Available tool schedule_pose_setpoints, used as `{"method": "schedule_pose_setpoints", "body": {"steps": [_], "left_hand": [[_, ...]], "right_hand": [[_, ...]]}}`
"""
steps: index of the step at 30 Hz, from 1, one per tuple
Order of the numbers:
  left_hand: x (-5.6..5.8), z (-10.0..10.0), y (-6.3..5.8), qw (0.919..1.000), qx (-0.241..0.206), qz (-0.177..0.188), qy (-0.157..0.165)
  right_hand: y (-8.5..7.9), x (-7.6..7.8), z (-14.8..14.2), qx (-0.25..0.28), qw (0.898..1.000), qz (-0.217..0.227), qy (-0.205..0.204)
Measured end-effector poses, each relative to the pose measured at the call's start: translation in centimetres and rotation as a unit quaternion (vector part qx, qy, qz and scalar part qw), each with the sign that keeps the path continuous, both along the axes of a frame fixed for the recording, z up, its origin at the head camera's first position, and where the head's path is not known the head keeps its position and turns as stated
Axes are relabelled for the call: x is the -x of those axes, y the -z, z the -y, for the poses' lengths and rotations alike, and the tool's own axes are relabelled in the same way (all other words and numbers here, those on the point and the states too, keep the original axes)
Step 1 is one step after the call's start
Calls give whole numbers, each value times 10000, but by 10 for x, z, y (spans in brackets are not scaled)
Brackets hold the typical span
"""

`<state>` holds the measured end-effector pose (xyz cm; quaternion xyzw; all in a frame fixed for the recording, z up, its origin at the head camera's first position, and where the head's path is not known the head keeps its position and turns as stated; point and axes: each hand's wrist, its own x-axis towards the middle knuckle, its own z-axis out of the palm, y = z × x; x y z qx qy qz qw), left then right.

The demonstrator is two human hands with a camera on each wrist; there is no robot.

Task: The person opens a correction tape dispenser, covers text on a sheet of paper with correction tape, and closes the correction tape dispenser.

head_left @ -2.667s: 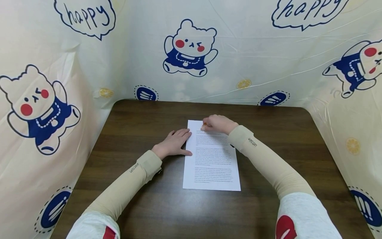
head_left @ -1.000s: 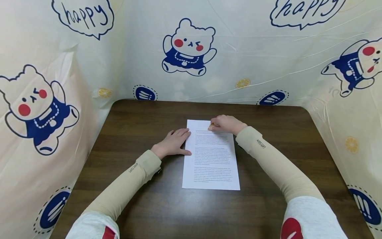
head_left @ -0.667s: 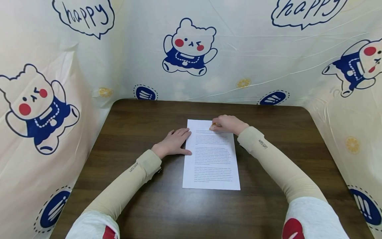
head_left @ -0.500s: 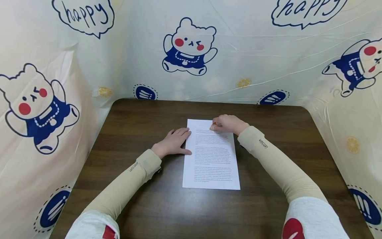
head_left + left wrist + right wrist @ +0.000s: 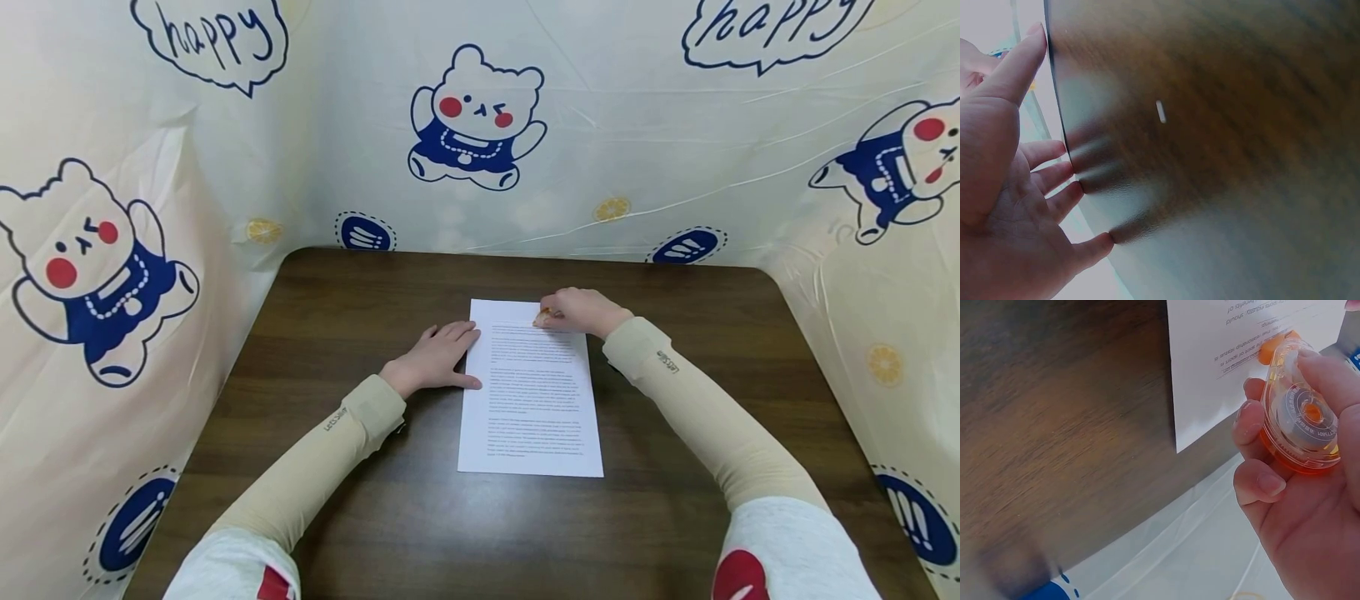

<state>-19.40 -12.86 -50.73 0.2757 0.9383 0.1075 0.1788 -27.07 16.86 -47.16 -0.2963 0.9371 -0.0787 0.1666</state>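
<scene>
A white sheet of paper (image 5: 536, 417) with printed lines lies on the brown table. My left hand (image 5: 438, 358) rests along its left edge, fingers spread and straight; the left wrist view shows that hand's fingertips (image 5: 1094, 250) touching down at the paper's border. Near the top of the sheet my right hand (image 5: 581, 311) grips a correction tape dispenser (image 5: 1304, 422), clear-shelled with an orange base and tip. Thumb and fingers curl round it. Its orange tip is at the printed text, and whether it touches the paper I cannot tell. In the head view the hand mostly hides the dispenser.
The wooden table (image 5: 360, 283) has rounded far corners. A pale curtain (image 5: 600, 150) with printed bears hangs behind it and at both sides. In the left wrist view a small white fleck, perhaps a reflection (image 5: 1160, 111), shows on the tabletop.
My right hand, with the correction tape dispenser, has slid to the right along the upper part of the paper. The left hand and the sheet have stayed in place.
</scene>
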Motion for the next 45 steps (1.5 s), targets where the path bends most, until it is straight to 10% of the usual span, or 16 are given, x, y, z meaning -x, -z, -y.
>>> {"method": "schedule_pose_setpoints", "body": {"steps": [45], "left_hand": [[0,1,0,10000,98,9,18]], "right_hand": [[-1,-3,-36,-105,9994,78,311]]}}
